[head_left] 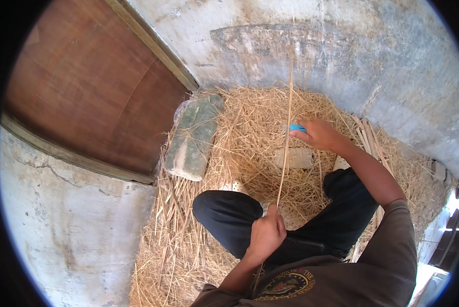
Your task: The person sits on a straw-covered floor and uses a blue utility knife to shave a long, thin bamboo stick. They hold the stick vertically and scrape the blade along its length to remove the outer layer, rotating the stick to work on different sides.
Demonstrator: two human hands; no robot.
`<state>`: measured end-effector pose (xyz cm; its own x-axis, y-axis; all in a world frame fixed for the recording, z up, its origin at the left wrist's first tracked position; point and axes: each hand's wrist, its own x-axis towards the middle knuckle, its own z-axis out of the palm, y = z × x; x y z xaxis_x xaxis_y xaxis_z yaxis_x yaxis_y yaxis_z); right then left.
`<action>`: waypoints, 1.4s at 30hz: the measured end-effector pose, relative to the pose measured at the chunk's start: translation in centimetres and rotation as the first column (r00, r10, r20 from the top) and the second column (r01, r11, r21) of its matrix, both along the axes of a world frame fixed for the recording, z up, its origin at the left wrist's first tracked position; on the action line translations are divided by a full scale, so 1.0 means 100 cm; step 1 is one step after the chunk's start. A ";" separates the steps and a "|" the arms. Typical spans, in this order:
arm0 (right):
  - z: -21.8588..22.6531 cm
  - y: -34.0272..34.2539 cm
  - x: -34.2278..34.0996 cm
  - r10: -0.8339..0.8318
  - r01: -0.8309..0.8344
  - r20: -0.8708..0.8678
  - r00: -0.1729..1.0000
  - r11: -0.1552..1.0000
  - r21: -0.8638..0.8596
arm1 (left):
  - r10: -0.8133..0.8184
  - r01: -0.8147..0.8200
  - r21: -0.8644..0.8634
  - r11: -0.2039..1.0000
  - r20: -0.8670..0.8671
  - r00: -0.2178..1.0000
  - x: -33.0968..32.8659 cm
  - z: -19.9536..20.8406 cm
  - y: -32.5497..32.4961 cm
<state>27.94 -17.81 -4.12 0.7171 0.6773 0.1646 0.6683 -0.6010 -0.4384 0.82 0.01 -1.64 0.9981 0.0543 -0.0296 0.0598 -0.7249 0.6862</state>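
A long, thin bamboo strip (pixel 284 169) runs from my lap up toward the far wall. Near its lower end my left hand (pixel 268 233) is closed around it, in front of my body. Further along, my right hand (pixel 317 134) grips a blue-handled knife (pixel 297 128) that meets or nearly meets the strip. A short pale blade seems to point left from the handle; whether it touches the strip I cannot tell. Below the strip, between my bent knees, lies a flat pale block (pixel 294 158), partly covered by straw-like shavings (pixel 255 123).
A large grey-green stone block (pixel 194 137) lies to the left on the shavings. Longer split strips (pixel 371 140) rest at the right. A brown wooden door (pixel 96 87) stands at the left, and a stained plaster wall (pixel 342 61) closes off the far side.
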 end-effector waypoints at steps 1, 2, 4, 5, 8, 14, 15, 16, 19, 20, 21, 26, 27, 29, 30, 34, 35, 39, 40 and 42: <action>-0.003 -0.001 -0.001 0.026 -0.021 -0.116 0.993 0.998 0.052 | -0.011 0.011 -0.002 1.000 0.018 1.000 0.000 -0.002 0.003; -0.003 -0.003 -0.001 0.059 -0.037 -0.228 0.972 0.994 0.102 | -0.020 0.020 -0.008 1.000 0.037 0.999 0.000 -0.004 0.004; 0.002 -0.006 0.003 0.096 -0.055 -0.411 0.907 0.992 0.110 | -0.025 0.026 -0.024 0.999 0.053 0.998 0.001 -0.008 0.003; 0.004 -0.006 0.003 0.112 -0.060 -0.497 0.860 0.991 0.119 | -0.024 0.026 -0.030 0.999 0.050 0.998 0.001 -0.009 0.004; 0.002 -0.008 0.003 0.116 -0.039 -0.525 0.843 0.987 0.157 | -0.033 0.034 -0.030 0.999 0.039 0.999 0.003 -0.005 0.004; 0.010 -0.016 0.007 0.161 0.028 -0.888 0.430 0.981 0.191 | -0.042 0.043 -0.031 0.999 0.037 0.998 0.006 -0.004 0.003; 0.010 -0.017 0.008 0.161 0.021 -0.889 0.428 0.982 0.187 | -0.043 0.044 -0.033 0.998 0.036 0.998 0.006 -0.004 0.003; 0.008 -0.018 0.009 0.161 0.013 -0.891 0.426 0.983 0.183 | -0.043 0.044 -0.035 0.998 0.031 0.999 0.006 -0.004 0.002; -0.007 -0.011 -0.003 -0.011 0.030 -0.234 0.972 0.997 0.076 | -0.038 0.039 -0.035 0.999 0.029 0.999 0.006 -0.005 0.004; -0.014 -0.008 -0.008 -0.084 0.077 0.207 0.975 0.996 0.041 | -0.038 0.039 -0.039 0.998 0.034 0.999 0.006 -0.007 0.004; -0.018 -0.007 -0.001 -0.088 0.078 0.315 0.945 0.996 0.044 | -0.038 0.040 -0.043 0.998 0.039 0.999 0.006 -0.007 0.004; -0.021 -0.010 0.025 -0.057 0.101 0.379 0.924 0.990 -0.098 | -0.018 0.017 -0.023 1.000 -0.039 0.999 0.004 -0.002 -0.005; -0.018 -0.004 0.022 -0.085 0.128 0.306 0.948 0.984 -0.121 | -0.017 0.017 -0.002 1.000 -0.035 0.999 0.005 -0.004 -0.006; -0.015 0.006 0.011 -0.152 0.178 0.151 0.977 0.968 -0.176 | 0.002 -0.003 -0.008 1.000 -0.053 0.999 0.006 -0.003 -0.006; -0.018 0.004 0.014 -0.125 0.135 0.079 0.989 0.981 -0.141 | 0.010 -0.010 -0.012 1.000 -0.065 0.998 0.007 -0.002 -0.006; -0.025 -0.004 0.022 -0.007 -0.019 -0.225 0.974 0.993 -0.112 | -0.028 0.024 -0.095 0.995 -0.038 0.999 0.007 -0.011 0.008; -0.024 -0.006 0.022 0.015 -0.058 -0.304 0.953 0.989 -0.133 | -0.033 0.029 -0.099 0.995 -0.042 0.999 0.007 -0.012 0.010; -0.024 -0.003 0.018 -0.071 -0.015 -0.587 0.806 0.990 -0.140 | -0.014 0.002 -0.153 0.988 -0.078 0.997 0.003 -0.015 0.014; -0.026 -0.002 0.018 -0.089 -0.007 -0.618 0.781 0.989 -0.151 | -0.019 0.007 -0.151 0.988 -0.080 0.997 0.002 -0.019 0.017; -0.030 0.004 0.014 -0.122 0.038 -0.412 0.903 0.977 -0.208 | -0.023 0.011 -0.138 0.990 -0.085 0.996 0.002 -0.025 0.024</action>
<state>29.38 -17.42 -7.08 0.7437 0.6026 -0.2896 0.3933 -0.7446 -0.5394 1.07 2.41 -4.17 0.9922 0.0263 -0.1219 0.1115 -0.6254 0.7723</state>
